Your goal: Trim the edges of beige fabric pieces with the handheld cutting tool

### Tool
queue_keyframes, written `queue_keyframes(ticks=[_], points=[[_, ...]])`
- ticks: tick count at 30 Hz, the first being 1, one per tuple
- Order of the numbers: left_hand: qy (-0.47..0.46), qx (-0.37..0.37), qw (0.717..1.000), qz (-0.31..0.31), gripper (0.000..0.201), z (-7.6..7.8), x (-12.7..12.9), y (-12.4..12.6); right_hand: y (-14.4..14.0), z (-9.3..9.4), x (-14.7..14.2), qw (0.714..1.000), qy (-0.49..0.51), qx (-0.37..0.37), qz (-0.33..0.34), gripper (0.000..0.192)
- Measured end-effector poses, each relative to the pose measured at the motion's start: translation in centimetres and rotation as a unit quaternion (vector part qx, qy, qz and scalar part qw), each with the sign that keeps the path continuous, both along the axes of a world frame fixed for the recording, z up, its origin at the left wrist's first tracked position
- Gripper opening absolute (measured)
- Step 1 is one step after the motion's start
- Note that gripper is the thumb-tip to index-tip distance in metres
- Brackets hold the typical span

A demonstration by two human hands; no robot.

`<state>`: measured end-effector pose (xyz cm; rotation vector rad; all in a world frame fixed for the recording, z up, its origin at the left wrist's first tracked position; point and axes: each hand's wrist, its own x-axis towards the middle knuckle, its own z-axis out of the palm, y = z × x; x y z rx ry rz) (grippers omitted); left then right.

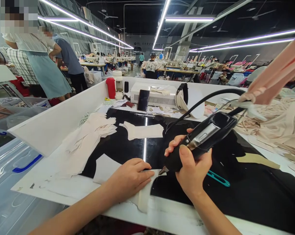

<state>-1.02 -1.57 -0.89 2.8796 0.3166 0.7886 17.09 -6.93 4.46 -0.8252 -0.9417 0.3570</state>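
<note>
My right hand (195,168) is wrapped around a black corded power tool (211,130) with a silver plate on its side. The tool's narrow metal tip touches the edge of a pale fabric piece (144,197) on the black mat (176,187). Just left of that tip, my left hand (130,178) lies flat over the fabric with its fingers stretched out. A white pattern-like piece (104,168) shows beyond my left wrist. Farther up the mat rests another cut cream piece (144,130). A teal slotted tool (218,179) lies partly behind my right hand.
A cream fabric stack (91,140) lies left; a beige fabric heap (276,120) is right. Pink cloth (276,75) suspends the tool's cable (206,96). A phone (143,100) leans on a white vented box (135,93) near a red cup (110,87). People stand beyond the table's left wall (64,114).
</note>
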Motion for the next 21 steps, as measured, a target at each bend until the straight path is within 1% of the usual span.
queue_keyframes(ticks=[4, 7, 12, 18, 21], points=[[0.002, 0.004, 1.000, -0.002, 0.024, -0.1, 0.0, 0.1, 0.0, 0.0, 0.0, 1.000, 0.000, -0.005, 0.002, 0.034], [0.003, 0.000, 1.000, -0.003, 0.024, -0.1, 0.0, 0.1, 0.0, 0.2, 0.4, 1.000, 0.011, -0.002, 0.009, 0.038], [-0.009, 0.007, 1.000, -0.004, 0.023, -0.1, 0.0, 0.0, -0.1, 0.2, 1.1, 1.000, 0.008, 0.008, -0.027, 0.038], [-0.004, 0.002, 1.000, -0.007, 0.024, -0.2, 0.0, 0.1, -0.2, 0.0, 1.1, 1.000, -0.005, -0.002, -0.023, 0.039], [-0.003, 0.014, 1.000, -0.004, 0.023, -0.1, -0.1, -0.1, -0.3, 0.0, 0.9, 1.000, -0.012, -0.005, -0.027, 0.037]])
